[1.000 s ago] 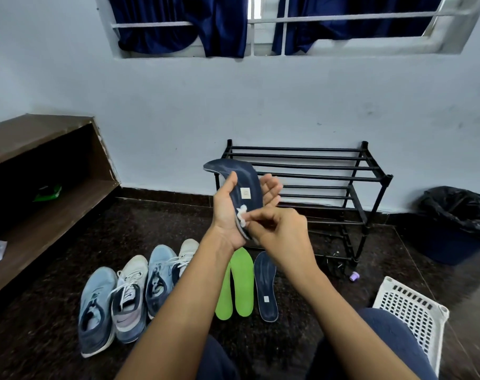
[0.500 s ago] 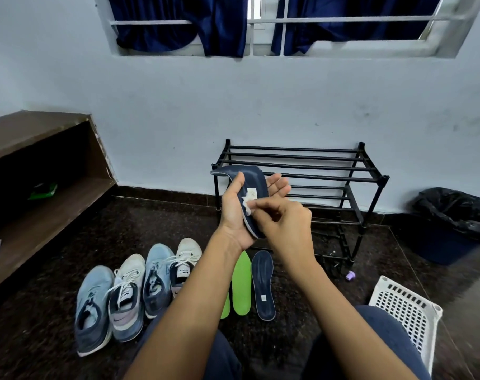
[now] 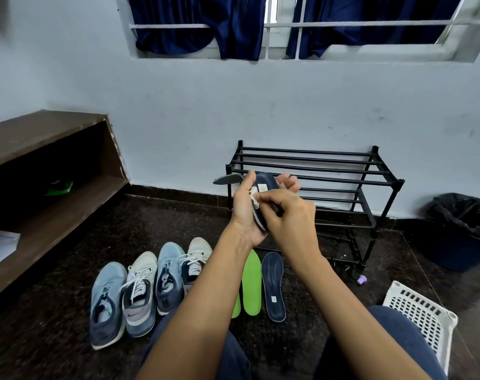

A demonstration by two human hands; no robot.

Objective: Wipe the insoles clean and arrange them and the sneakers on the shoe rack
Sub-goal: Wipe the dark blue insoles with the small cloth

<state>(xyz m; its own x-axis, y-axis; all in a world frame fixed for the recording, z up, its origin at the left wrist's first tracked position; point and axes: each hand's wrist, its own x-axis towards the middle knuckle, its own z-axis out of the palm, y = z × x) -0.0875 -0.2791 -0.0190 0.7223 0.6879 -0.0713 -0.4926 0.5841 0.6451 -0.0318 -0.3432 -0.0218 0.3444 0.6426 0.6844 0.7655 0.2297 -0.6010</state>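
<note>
Our left hand gripped the navy foam insole; our right hand pinched a small white wipe; we judged hard rubbing might buckle the insole loose.

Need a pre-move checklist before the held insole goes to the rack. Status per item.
1. Left hand grips the dark navy insole with a white label: ok.
2. Right hand pinches the small white wipe against it: ok.
3. Held insole clean: cannot tell.
4. Black metal-bar shoe rack has free shelves: ok.
5. Two bright green insoles and second navy insole wiped: cannot tell.
6. Four blue and white sneakers racked: not ok, on the dark floor.
</note>
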